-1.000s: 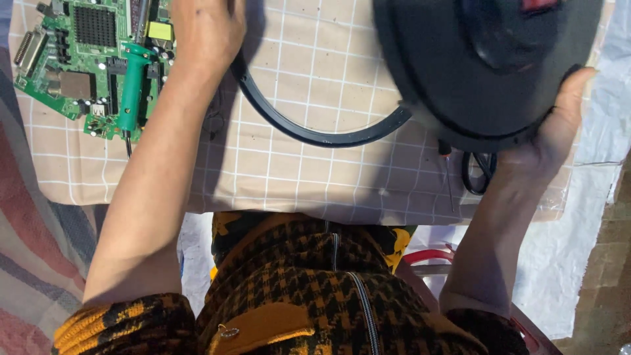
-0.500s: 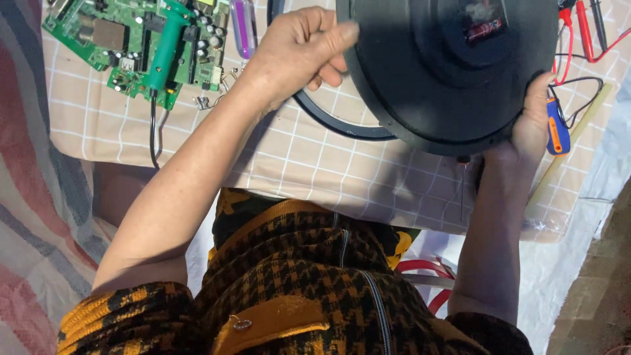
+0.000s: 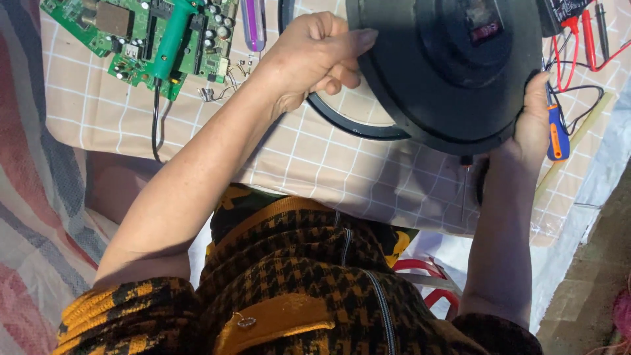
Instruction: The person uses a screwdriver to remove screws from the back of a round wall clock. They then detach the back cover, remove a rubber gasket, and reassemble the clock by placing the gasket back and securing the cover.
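A checked cloth covers the table, with two hands holding a big round black part above it.

The big black disc sits in the upper middle of the frame. The left hand is closed on its left edge, and the right hand is wrapped around its right edge. To hold it well, I think both hands should grip tight and keep the disc level, since it looks heavy. A black ring lies on the cloth just under the disc. In the upper left lie a green circuit board and a green soldering iron. A purple pen-like tool lies beside them. An orange and blue screwdriver touches the right hand, and red and black wires sit in the upper right, close enough to snag.
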